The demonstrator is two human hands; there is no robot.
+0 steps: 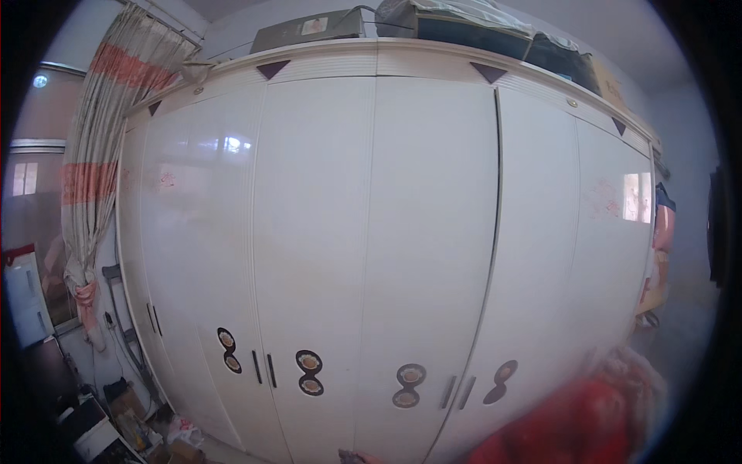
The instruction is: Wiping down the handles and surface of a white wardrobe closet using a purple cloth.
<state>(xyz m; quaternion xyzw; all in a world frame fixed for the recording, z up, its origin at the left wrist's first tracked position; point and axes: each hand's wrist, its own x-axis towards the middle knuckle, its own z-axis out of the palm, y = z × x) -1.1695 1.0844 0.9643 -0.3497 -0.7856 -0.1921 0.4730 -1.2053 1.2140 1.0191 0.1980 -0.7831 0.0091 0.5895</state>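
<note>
At the bottom edge, a sliver of a hand, apparently my right hand [368, 459], shows beside a small dark grey thing [349, 457]. Whether the fingers grip it is cut off by the frame. My left hand is out of view. Before me stands a wide white wardrobe [313, 220] with tall glossy doors, all closed or nearly so. Slim dark bar handles [272, 371] sit in pairs low on the doors. Two paler handles [448, 392] flank the seam at right. Dark figure-eight ornaments with round floral insets [309, 373] decorate the doors.
Boxes [307, 32] and a cloth-covered dark case [472, 36] rest on the wardrobe. A tied curtain [90, 185], a grey crutch [130, 336] and floor clutter with a plastic bag [184, 430] are at left. Blurred red fabric [550, 426] fills the lower right.
</note>
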